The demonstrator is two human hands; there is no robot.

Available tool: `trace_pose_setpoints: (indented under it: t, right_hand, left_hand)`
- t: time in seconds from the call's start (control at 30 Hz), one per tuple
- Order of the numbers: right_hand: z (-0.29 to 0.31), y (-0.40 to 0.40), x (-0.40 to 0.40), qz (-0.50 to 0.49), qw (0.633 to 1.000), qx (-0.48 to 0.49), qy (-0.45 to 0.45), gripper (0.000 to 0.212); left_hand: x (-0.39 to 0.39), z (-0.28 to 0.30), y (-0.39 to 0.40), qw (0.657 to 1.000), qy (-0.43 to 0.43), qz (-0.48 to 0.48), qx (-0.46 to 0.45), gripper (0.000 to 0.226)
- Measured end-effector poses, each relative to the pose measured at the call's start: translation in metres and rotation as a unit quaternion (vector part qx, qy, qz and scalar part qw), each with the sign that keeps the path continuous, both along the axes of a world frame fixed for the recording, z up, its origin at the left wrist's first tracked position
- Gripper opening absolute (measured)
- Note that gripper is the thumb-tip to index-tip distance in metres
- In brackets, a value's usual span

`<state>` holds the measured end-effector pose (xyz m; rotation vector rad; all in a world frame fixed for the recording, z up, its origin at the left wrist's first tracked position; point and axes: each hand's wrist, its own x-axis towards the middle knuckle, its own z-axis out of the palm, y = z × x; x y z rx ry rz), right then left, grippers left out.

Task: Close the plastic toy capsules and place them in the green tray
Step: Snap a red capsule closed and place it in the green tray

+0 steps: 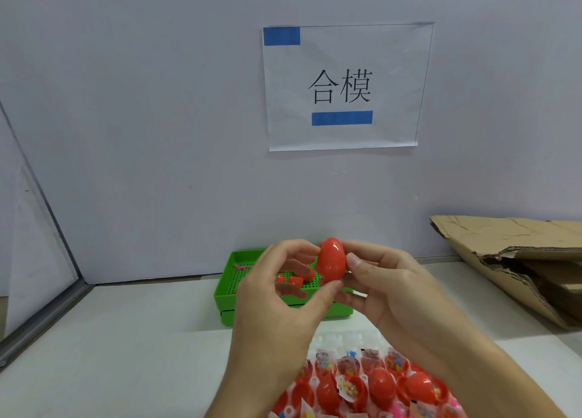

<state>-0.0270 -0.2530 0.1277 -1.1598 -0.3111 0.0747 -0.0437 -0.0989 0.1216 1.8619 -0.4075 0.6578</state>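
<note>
A: Right, item one: left hand point(277, 279), state?

B: Fingers curled, thumb and fingertips pinching the red capsule point(331, 259) from its left and underside. Item two: right hand point(387, 279), thumb on the capsule's right flank, fingers wrapped behind it. Both hands grip the one piece.

A: Capsule condition and position?

B: Egg-shaped, glossy, upright, held in the air above the near edge of the green tray point(224, 288). It looks shut, though I cannot tell whether the seam is fully seated; the fingers cover part of it.

A: Tray contents?

B: A few red pieces point(295, 280) and a small pink figure point(242, 267) on its perforated floor, partly hidden behind the left hand.

A: Stock remaining?

B: A heap of open red capsules with printed packets point(362, 383) on the desk point(126, 339), just in front of the person. Torn cardboard point(510, 257) at far right; a paper sign point(343, 86) on the wall.

A: Risks, as you judge them?

B: Slick, rounded shell: uneven squeezing could shoot it out of the pinch and onto the desk. A half-seated seam could spring apart once dropped in the tray, spilling the packet. Released too near the rim, it may roll out.
</note>
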Motion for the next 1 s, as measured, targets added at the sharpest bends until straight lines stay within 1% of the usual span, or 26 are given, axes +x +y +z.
trace_pose_setpoints:
  t: [0.1, 0.13, 0.17, 0.2, 0.27, 0.33, 0.37, 0.4, 0.47, 0.5, 0.57, 0.7, 0.77, 0.83, 0.9, 1.0]
  right_hand:
    - [-0.001, 0.0, -0.001, -0.021, 1.0, -0.005, -0.022, 0.027]
    - [-0.002, 0.001, -0.002, -0.045, 0.998, -0.026, -0.04, 0.024]
    - [-0.002, 0.0, -0.002, -0.083, 0.992, -0.068, -0.072, 0.021]
    - [-0.002, 0.0, -0.003, -0.123, 0.978, -0.123, -0.114, 0.021]
    - [-0.001, 0.0, -0.005, -0.169, 0.938, -0.225, -0.201, 0.031]
    - [0.0, 0.0, -0.007, -0.177, 0.912, -0.275, -0.246, 0.037]
    - [-0.001, -0.001, -0.007, -0.172, 0.911, -0.281, -0.249, 0.037]
    - [-0.002, -0.003, -0.006, -0.16, 0.917, -0.275, -0.242, 0.034]
    - [-0.003, -0.006, -0.004, -0.121, 0.942, -0.243, -0.2, 0.025]
    - [-0.003, -0.007, -0.003, -0.094, 0.956, -0.221, -0.168, 0.028]
    - [-0.005, -0.007, -0.002, -0.044, 0.976, -0.175, -0.118, 0.042]
    - [-0.005, -0.007, -0.001, -0.034, 0.973, -0.199, -0.113, 0.032]
    - [-0.006, -0.009, 0.0, -0.031, 0.974, -0.193, -0.113, 0.029]
    - [-0.006, -0.008, -0.001, -0.04, 0.973, -0.195, -0.118, 0.028]
    - [-0.005, -0.006, -0.002, -0.043, 0.975, -0.183, -0.119, 0.028]
    - [-0.004, -0.003, -0.004, -0.024, 0.979, -0.169, -0.115, 0.027]
  left_hand:
    - [0.0, 0.0, 0.001, 1.0, 0.006, -0.006, -0.002, 0.03]
    - [0.0, 0.0, 0.002, 1.0, 0.011, -0.016, -0.016, 0.027]
    - [0.0, 0.001, 0.002, 0.998, 0.025, -0.031, -0.038, 0.023]
    - [0.0, 0.002, 0.002, 0.995, 0.052, -0.055, -0.069, 0.024]
    - [0.0, 0.004, 0.001, 0.977, 0.115, -0.118, -0.137, 0.036]
    - [-0.001, 0.006, 0.0, 0.965, 0.137, -0.146, -0.167, 0.037]
    - [0.0, 0.006, 0.001, 0.965, 0.135, -0.149, -0.168, 0.034]
    - [0.0, 0.006, 0.001, 0.965, 0.132, -0.15, -0.171, 0.031]
    - [0.002, 0.004, 0.003, 0.967, 0.122, -0.147, -0.17, 0.032]
    - [0.003, 0.003, 0.004, 0.972, 0.112, -0.135, -0.157, 0.034]
    - [0.003, 0.004, 0.005, 0.986, 0.076, -0.102, -0.107, 0.034]
    - [0.001, 0.003, 0.007, 0.996, 0.005, -0.086, -0.014, 0.026]
    - [0.002, 0.002, 0.01, 0.995, -0.021, -0.082, 0.046, 0.029]
    - [0.002, 0.001, 0.011, 0.993, -0.049, -0.054, 0.089, 0.035]
    - [0.003, 0.0, 0.011, 0.989, -0.085, -0.014, 0.118, 0.034]
    - [0.006, -0.002, 0.013, 0.986, -0.109, -0.001, 0.125, 0.032]
